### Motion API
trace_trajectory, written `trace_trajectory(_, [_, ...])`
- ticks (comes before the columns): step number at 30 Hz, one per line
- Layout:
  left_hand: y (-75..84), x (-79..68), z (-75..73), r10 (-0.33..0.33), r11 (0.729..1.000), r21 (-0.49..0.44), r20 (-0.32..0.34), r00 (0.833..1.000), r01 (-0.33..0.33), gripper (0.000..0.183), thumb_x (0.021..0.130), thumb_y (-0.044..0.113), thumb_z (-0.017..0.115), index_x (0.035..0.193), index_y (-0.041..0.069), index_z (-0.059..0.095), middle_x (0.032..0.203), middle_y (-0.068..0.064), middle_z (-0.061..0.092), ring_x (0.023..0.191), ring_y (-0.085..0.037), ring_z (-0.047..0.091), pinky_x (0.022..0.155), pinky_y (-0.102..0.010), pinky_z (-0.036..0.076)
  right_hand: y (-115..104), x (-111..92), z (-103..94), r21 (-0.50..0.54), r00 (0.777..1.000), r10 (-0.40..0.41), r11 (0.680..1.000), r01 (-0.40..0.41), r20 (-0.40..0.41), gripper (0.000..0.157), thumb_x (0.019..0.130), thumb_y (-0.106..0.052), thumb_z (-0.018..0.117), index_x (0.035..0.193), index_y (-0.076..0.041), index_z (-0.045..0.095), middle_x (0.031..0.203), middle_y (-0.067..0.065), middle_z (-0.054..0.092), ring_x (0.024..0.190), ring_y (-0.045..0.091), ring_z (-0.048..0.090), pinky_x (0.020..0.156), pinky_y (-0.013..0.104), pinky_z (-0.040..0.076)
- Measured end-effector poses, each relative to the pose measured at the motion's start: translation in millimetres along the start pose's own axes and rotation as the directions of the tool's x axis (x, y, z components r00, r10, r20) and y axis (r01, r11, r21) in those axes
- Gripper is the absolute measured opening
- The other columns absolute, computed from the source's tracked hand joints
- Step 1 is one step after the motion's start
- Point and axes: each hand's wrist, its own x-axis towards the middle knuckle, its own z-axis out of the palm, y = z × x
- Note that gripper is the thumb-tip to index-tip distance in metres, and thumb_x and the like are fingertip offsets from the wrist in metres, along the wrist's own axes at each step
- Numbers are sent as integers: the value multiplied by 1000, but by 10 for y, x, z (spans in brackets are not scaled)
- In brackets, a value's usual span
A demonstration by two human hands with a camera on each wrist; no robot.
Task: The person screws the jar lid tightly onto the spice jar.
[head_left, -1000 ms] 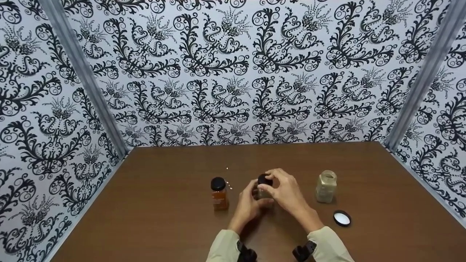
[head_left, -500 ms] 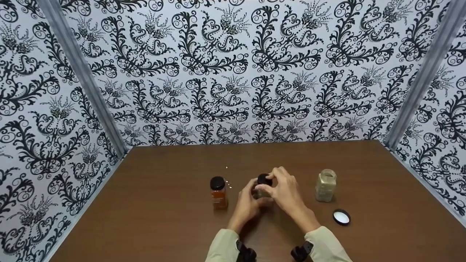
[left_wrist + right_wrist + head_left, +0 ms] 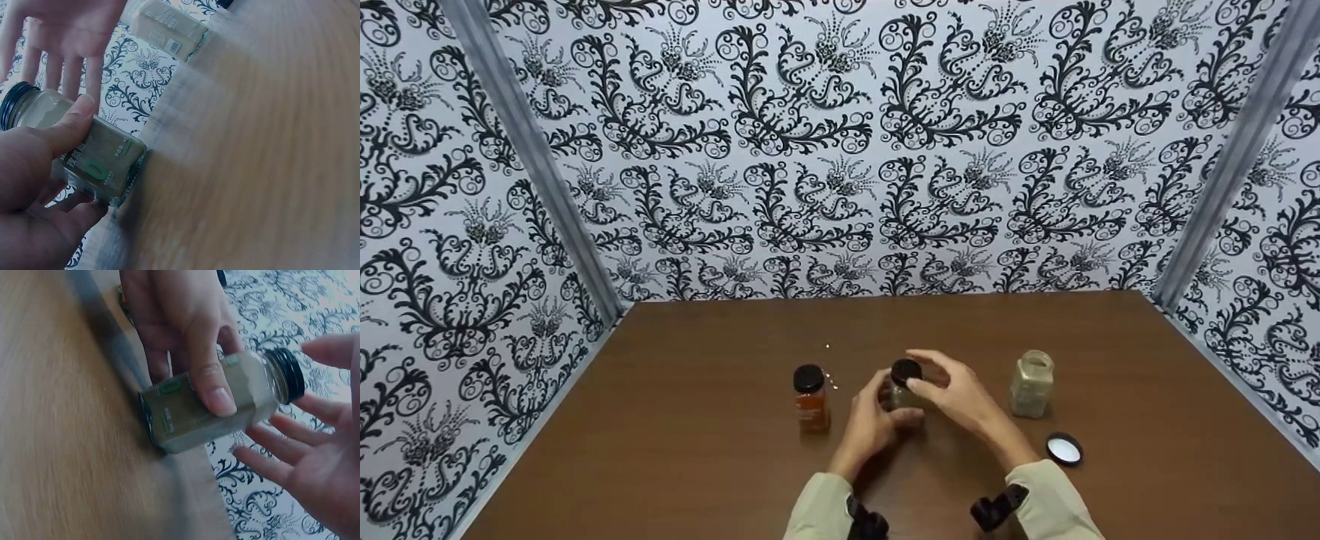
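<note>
From my end, the change is at the right hand [image 3: 960, 394]: 0.5 s ago its thumb and fingers were on the black cap [image 3: 289, 374] of the middle jar [image 3: 107, 149]; now they have let go and spread apart, fingers straight beside the cap, pinching nothing. The left hand [image 3: 874, 427] has stayed put, thumb across the label and fingers round the far side, gripping that jar, which stands roughly upright between the 2 hands near the middle of the table [image 3: 720, 420]. The wrist feeds blur around its base, so I can't swear it touches the table.

I read the release as a pause between turns of the cap, or the end of the turning; the cap sits on the neck either way. Of the 3 jars I count, the orange jar [image 3: 811, 409] to the left is capped, while the pale jar [image 3: 1031, 386] to the right has a bare mouth. A loose lid [image 3: 1064, 450] lies white side up near it, so 1 jar remains uncovered.
</note>
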Motion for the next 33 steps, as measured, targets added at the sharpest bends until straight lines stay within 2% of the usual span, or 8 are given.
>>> trace_trajectory(2, [6,-2,-1,-13,1000,-5,8,1000,13,58,78,19,85,130,14,60,121,-9,71,110,-20,67,90,-29,55,41,1,-22,7,999,-18,1000,18,45,50,95,-16,67,140,1,53,138,27,57,124,43,60,104,49,49])
trace_trajectory(5, [20,-1,-4,-26,1000,-8,18,1000,26,58,78,21,85,131,15,60,122,-9,71,111,-20,67,92,-31,56,84,9,-34,-12,996,-60,998,60,61,48,96,-16,67,139,2,54,134,25,61,121,42,61,104,50,49])
trace_trajectory(8, [25,-2,-9,-28,1000,-8,20,999,28,58,79,21,85,131,14,60,122,-9,71,112,-21,67,93,-33,56,113,15,-24,-18,997,-69,997,70,43,44,95,-16,68,135,-1,58,129,23,64,119,39,64,103,48,50])
trace_trajectory(15, [8,-3,-12,-30,999,-18,22,999,31,59,79,20,85,131,13,60,122,-9,70,112,-20,66,93,-33,56,157,16,4,19,999,-32,999,32,2,41,91,-17,74,128,-4,62,125,21,67,117,37,66,101,41,52])
trace_trajectory(21, [9,-2,-6,-34,999,-13,16,999,34,58,78,20,85,130,13,60,121,-9,70,110,-19,66,92,-31,55,159,16,-2,55,998,-60,997,60,13,44,93,-20,72,132,-4,60,128,20,66,119,36,65,102,36,52])
trace_trajectory(27, [10,2,-3,-30,999,14,10,1000,30,57,79,20,85,130,13,61,121,-9,71,110,-20,67,92,-32,55,171,19,-3,23,996,-94,995,94,-10,36,94,-19,70,127,-5,63,123,18,69,114,34,68,99,34,54])
trace_trajectory(33, [-7,1,-7,-21,1000,-5,23,1000,21,58,79,20,85,131,14,60,124,-9,69,113,-22,66,95,-35,55,161,21,21,16,998,-51,999,52,-36,35,92,-20,74,123,-8,65,120,17,70,111,32,69,96,33,54])
